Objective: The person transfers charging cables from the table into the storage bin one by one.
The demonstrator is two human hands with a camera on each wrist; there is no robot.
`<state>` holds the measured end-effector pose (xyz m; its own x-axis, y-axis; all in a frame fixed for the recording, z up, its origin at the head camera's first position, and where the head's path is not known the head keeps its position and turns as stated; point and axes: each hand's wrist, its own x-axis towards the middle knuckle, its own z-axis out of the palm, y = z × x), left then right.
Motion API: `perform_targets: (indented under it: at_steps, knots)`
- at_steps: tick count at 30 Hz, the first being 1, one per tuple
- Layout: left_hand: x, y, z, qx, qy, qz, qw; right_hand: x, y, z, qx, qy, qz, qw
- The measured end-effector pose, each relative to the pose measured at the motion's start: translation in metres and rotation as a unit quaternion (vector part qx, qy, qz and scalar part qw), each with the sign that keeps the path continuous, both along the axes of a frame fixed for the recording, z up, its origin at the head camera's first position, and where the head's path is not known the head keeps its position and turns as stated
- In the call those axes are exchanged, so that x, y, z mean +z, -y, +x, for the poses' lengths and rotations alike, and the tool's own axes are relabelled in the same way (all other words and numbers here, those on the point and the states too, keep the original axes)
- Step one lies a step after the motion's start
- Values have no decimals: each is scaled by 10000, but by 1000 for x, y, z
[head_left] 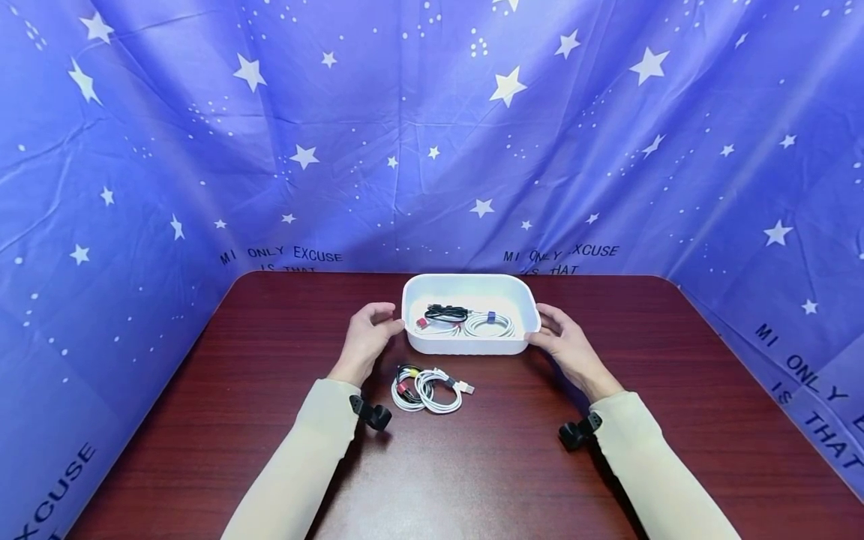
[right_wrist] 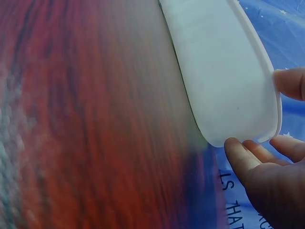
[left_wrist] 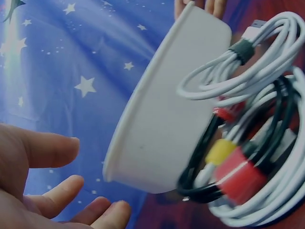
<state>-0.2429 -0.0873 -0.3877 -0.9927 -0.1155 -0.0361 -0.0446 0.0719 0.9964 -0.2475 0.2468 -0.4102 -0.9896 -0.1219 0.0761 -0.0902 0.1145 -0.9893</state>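
My left hand (head_left: pixel 367 334) and right hand (head_left: pixel 565 341), fingers relaxed, flank the white tray (head_left: pixel 472 346) mid-surface (head_left: pixel 270 420), well clear of edges; coiled cables (head_left: pixel 427 388) lie just before it.

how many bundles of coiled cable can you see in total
About 4: two in the white plastic tray, black and white; two overlapping white coils on the table before it. More may hide.
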Motion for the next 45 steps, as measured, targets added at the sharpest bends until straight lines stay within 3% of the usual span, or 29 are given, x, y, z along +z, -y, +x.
perform_targets:
  at_steps: [9,16,23,30,40,45]
  knots:
    - [16,5,5,0,-349,-610,9975,0,0,0,-27,19,-78,10000]
    - [25,8,11,-96,-927,-1107,9895,1,1,1,-33,3,-75,10000]
    - [31,0,20,-602,-1483,-1708,9722,1,0,1,-70,30,-39,10000]
    - [33,-9,26,-1325,-1504,-1928,9606,2,1,1,-69,26,-40,10000]
    - [26,-17,32,-2233,-1617,-2423,9302,3,2,1,-84,26,-39,10000]
    - [22,-21,34,-2468,-1739,-2728,9135,3,1,2,-52,38,-56,10000]
